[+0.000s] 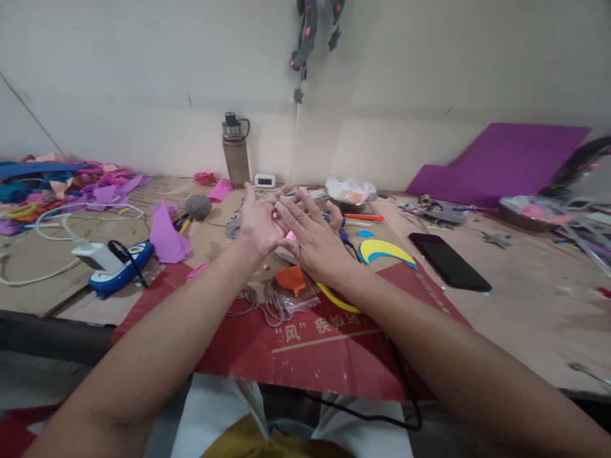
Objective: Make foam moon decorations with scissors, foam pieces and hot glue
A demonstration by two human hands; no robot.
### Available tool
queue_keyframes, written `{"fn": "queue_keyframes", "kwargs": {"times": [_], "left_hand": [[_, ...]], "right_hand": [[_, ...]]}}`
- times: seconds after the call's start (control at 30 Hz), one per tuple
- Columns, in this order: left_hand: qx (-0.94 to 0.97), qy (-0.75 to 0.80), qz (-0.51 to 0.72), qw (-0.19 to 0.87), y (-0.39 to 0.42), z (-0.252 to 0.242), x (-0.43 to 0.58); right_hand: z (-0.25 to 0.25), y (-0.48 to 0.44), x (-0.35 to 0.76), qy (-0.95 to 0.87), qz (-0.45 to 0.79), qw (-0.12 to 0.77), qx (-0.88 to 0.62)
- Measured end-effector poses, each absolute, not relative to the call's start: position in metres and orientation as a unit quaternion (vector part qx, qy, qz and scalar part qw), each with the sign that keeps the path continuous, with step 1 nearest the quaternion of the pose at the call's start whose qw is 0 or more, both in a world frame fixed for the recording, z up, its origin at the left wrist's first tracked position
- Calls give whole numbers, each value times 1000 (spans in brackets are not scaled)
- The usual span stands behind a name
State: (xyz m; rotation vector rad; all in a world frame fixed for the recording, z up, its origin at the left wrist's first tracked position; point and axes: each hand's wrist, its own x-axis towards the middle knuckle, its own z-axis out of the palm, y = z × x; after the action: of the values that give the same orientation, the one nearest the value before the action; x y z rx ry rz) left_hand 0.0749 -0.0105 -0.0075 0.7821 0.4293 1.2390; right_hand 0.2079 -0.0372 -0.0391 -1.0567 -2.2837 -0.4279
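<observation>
My left hand [258, 222] and my right hand [312, 240] are stretched out together over the middle of the table, fingers straight and apart. The right hand lies across the left, palms facing each other. A tiny pink bit [275, 215] shows between them where they meet. Whether the palms press it I cannot tell. Below the hands lie an orange scrap [291, 278] on a clear bag with wire loops [267, 304], a yellow strip [337, 299] and a red printed cardboard [310, 346].
A yellow-and-blue crescent [384, 250] and a black phone [449, 261] lie to the right. A bottle [235, 149], small clock [264, 180] and metal bowl [351, 196] stand behind. Left are a grey yarn ball [198, 205], a blue-white device [119, 270] and coloured scraps [71, 191].
</observation>
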Motion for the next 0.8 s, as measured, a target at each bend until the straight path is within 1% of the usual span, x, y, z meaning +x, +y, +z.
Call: {"fn": "queue_keyframes", "kwargs": {"times": [0.07, 0.13, 0.2, 0.37, 0.5, 0.57, 0.8], "left_hand": [[295, 220, 569, 735, -6, -12, 75], [247, 271, 582, 726, 0, -14, 71], [232, 319, 567, 723, 6, -14, 66], [296, 376, 453, 752, 12, -16, 51], [340, 407, 394, 750, 14, -20, 43], [358, 429, 393, 730, 14, -21, 42], [436, 505, 430, 608, 14, -21, 46]], "right_hand": [[-40, -35, 213, -847, -156, 302, -408], [-39, -35, 217, -841, -134, 316, -417], [-38, -35, 220, -837, -106, 323, -427], [-36, -32, 229, -829, -65, 322, -451], [-36, -31, 231, -824, -30, 330, -459], [-36, -32, 230, -828, -10, 330, -454], [-30, -35, 229, -832, 32, 335, -440]]}}
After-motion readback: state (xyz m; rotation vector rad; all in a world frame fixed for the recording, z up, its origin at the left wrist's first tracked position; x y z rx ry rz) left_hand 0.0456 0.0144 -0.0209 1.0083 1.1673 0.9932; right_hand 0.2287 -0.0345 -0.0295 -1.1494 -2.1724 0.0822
